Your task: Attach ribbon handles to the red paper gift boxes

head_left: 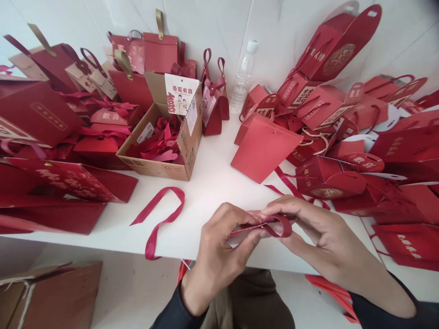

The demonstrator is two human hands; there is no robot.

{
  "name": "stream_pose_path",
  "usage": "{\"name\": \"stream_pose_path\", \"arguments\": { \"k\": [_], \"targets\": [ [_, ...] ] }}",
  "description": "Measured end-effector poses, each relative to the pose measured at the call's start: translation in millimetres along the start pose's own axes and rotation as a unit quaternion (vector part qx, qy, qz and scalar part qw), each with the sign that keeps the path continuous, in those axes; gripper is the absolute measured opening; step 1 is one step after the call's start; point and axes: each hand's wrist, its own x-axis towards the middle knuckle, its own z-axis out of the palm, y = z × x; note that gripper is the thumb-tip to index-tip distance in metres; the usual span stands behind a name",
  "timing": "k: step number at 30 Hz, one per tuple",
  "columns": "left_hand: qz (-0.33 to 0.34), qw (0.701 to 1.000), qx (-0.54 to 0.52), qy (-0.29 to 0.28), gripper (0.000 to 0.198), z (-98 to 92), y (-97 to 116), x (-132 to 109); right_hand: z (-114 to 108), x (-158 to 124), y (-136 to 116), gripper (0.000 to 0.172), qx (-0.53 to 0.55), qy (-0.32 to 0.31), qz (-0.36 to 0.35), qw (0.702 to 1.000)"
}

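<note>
At the table's front edge my left hand (224, 242) pinches the top edge of a small red gift box (240, 235), thumb on one side and fingers on the other. A dark red strap handle (283, 227) loops out from that edge towards the right. My right hand (318, 237) is closed at the same edge, its fingertips by the base of the loop. The box's lower part is mostly hidden by my hands. On the table to the left lies a loose red ribbon (167, 220). Behind my hands a plain red box (265, 148) leans with a small hole near its top edge.
A cardboard box (156, 169) of straps and ribbons stands back left, beside finished-looking strap-handled boxes (213, 123). A plastic bottle (242, 82) is near the wall. Red gift boxes crowd both sides. Below left, a brown carton (61, 297) sits beneath the table's edge.
</note>
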Motion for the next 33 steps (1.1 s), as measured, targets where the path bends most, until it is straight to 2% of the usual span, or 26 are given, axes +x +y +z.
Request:
{"name": "stream_pose_path", "arguments": {
  "k": [6,13,23,33],
  "targets": [
    [0.007,1.0,-0.003,0.011,0.008,0.6,1.6,1.2,0.4,-2.3,-1.9,0.037,-0.022,-0.005,-0.006,1.0],
    [0.002,1.0,0.006,0.015,0.008,0.8,2.2,2.2,1.0,-1.8,-5.4,0.023,-0.027,-0.004,0.011,1.0],
    [0.01,1.0,0.004,0.022,0.008,2.6,2.5,3.4,2.9,-0.2,-1.8,0.019,-0.004,-0.01,0.032,0.999],
    [0.02,1.0,0.007,0.022,0.008,2.8,-0.3,1.6,0.5,-0.1,-2.3,0.029,-0.031,-0.003,0.048,0.998]
  ]
}}
